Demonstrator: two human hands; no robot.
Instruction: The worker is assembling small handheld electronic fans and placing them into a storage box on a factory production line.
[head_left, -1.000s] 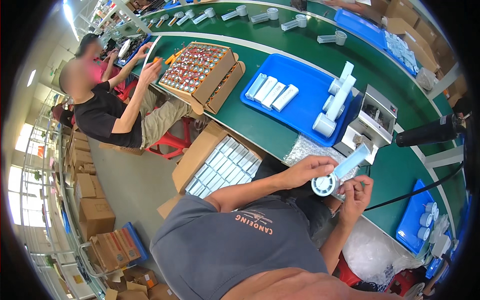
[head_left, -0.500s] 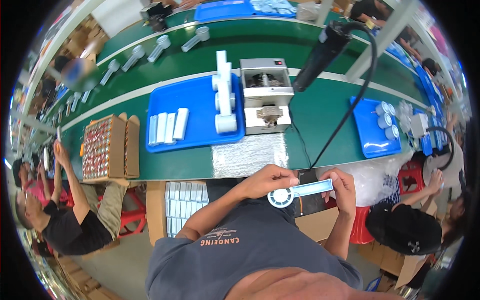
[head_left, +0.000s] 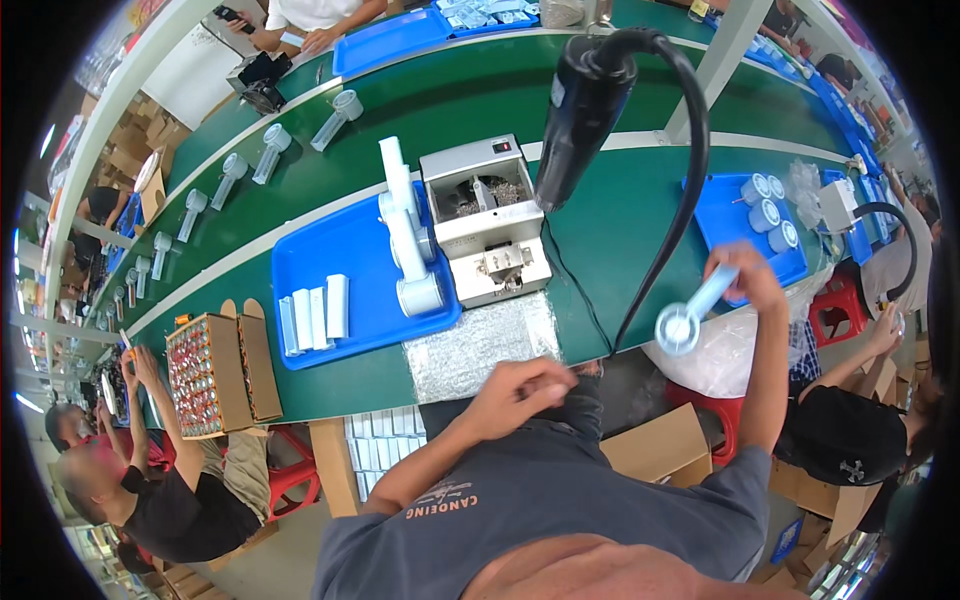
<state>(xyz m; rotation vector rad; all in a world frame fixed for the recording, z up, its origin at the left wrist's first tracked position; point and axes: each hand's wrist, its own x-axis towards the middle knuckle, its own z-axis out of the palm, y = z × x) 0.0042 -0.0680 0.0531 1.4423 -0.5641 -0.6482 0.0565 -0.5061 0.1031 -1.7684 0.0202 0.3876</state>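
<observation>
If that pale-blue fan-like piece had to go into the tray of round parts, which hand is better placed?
The right hand, most likely: it holds the pale-blue piece and appears right beside that blue tray. The left hand seems to hold nothing and is clearly farther from the tray.

The pale-blue round-headed piece [head_left: 705, 298] looks smooth plastic; the blue rectangular tray [head_left: 340, 249], glossy plastic; the silver boxy machine [head_left: 478, 229], metal.

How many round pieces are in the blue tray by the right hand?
4 round pieces: two side by side at the back of the blue tray, one in the middle, one nearest the person. The right hand covers one corner, so more may be hidden.
</observation>
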